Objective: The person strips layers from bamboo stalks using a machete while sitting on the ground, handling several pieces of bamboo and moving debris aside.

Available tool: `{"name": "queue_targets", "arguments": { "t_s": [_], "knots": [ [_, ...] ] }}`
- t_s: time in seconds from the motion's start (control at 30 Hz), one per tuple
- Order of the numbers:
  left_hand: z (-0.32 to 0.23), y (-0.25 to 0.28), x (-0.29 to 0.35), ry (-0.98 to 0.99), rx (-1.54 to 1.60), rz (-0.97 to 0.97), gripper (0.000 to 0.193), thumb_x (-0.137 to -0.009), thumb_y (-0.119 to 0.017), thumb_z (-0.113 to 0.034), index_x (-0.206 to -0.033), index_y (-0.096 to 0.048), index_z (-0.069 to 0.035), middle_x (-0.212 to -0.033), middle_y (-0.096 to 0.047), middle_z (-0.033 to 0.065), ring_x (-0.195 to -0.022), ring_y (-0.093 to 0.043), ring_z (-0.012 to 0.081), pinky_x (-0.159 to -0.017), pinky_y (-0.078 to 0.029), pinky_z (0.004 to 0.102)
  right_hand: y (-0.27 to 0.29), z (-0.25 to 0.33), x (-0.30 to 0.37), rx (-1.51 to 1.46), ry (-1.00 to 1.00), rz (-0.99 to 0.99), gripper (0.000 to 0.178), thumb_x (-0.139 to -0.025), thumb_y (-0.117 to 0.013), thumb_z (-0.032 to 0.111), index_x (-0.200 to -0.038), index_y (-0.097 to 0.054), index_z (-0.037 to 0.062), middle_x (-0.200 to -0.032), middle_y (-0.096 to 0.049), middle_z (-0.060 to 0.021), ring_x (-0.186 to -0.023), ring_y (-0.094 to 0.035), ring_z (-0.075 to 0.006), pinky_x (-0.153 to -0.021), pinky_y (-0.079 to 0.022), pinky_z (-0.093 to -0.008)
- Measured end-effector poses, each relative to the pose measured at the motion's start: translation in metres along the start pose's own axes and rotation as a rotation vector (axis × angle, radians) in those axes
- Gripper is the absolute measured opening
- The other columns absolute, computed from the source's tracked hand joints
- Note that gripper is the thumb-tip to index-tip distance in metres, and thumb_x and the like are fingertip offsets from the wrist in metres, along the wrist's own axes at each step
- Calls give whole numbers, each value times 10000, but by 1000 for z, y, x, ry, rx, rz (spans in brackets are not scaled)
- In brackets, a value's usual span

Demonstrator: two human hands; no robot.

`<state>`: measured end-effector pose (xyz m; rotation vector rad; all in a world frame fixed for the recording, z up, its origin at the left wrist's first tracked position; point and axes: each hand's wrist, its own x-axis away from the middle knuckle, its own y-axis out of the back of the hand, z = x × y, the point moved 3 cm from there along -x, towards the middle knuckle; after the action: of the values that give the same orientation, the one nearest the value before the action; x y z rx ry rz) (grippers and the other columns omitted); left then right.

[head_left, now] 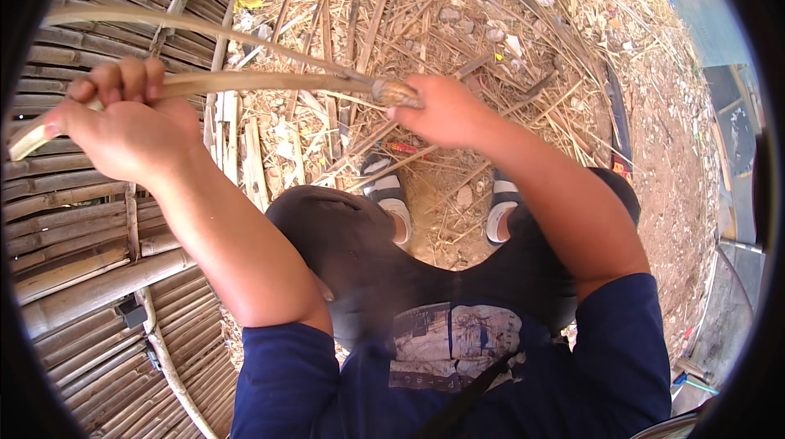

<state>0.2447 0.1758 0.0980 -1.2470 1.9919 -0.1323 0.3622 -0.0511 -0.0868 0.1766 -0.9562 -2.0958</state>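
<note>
My left hand (pixel 135 124) is closed round a pale split-bamboo strip (pixel 262 82), whose cut end sticks out beyond the fingers at the far left. Held in my right hand (pixel 446 110) is the thick, wrapped-looking end (pixel 394 94) where this strip meets a second, thinner strip (pixel 245 37). That second strip bows up and away to the left, above the first, and no hand touches it along its visible length. What binds the joined end is too small to make out, and the fingers cover part of it.
A bamboo-slat surface (pixel 82 194) fills the left side, crossed by poles. Straw, loose bamboo pieces (pixel 376 14) and litter cover the ground ahead. My feet in sandals (pixel 384 190) stand apart on the dirt. Blue-grey panels (pixel 711 22) stand at the right.
</note>
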Motion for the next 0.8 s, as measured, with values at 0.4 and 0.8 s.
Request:
{"name": "queue_targets", "arguments": {
  "t_s": [0.4, 0.8],
  "knots": [
    [48, -3, 32, 125, -63, -89, 503, -1095, -278, -534, -812, -334, -121, -659, -325, 0, -531, -283, 119, -483, -284, 303, -27, -81, 42, -7, -244, -125, 435, -890, -707, 402, -1060, -676, 3, -888, -700, -225, -857, -688, -401, -789, -530, -475],
    [37, -37, 66, 154, -24, 98, 479, -1067, -420, -536, -904, -407, -86, -705, -383, 22, -557, -302, 114, -504, -278, 291, -38, -78, 64, 49, -190, 6, 447, -881, -722, 386, -1039, -667, -29, -844, -694, -228, -802, -691, -392, -752, -535, -465]
  ]
}}
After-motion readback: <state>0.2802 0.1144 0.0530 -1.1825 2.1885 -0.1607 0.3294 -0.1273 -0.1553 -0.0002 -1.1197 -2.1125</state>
